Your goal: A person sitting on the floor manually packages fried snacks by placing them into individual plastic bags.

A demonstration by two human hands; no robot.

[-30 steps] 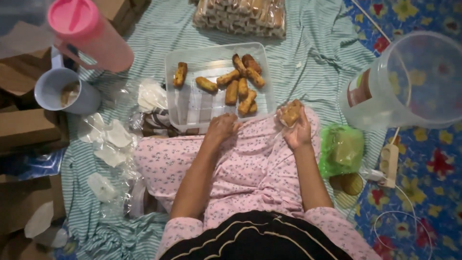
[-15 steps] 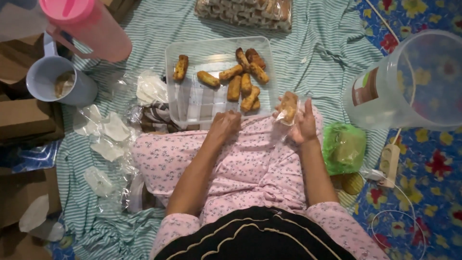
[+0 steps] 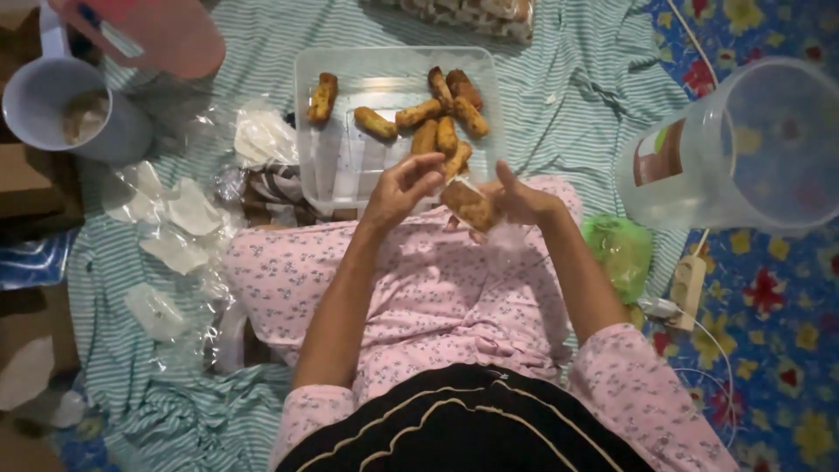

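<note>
1. The fried roll (image 3: pixel 468 204) she is working on is short, stubby and golden-brown with a rough, crumbed crust. It sits above her lap, just in front of the near edge of the tray, between her two hands.
2. A thin, clear plastic wrapper (image 3: pixel 500 234) clings loosely round that roll and hangs crinkled below it.
3. Her right hand (image 3: pixel 523 203) is curled round the roll from the side, fingers closed on it through the film, wrist bent inward.
4. Her left hand (image 3: pixel 400 188) is raised beside it, palm turned towards the roll, fingers half bent and loose; the fingertips come close to the roll's end, but I cannot tell whether they touch it.
5. Both forearms rise from pink floral sleeves and angle inward over her knees.
6. The tray (image 3: pixel 336 166) is a shallow, clear plastic box with rounded corners, resting on a green-and-white striped cloth (image 3: pixel 577 114).
7. More fried rolls (image 3: pixel 437 118) lie in the tray, bunched towards its right half, with one apart at the left.
8. Flat, glossy empty wrappers (image 3: pixel 183 218) lie scattered on the cloth to her left.
9. A big translucent plastic jug (image 3: pixel 743 149) lies tipped on a blue flowered mat at her right, with a crumpled green bag (image 3: pixel 622 249) near it.
10. A pale mug (image 3: pixel 61 109) stands far left.
</note>
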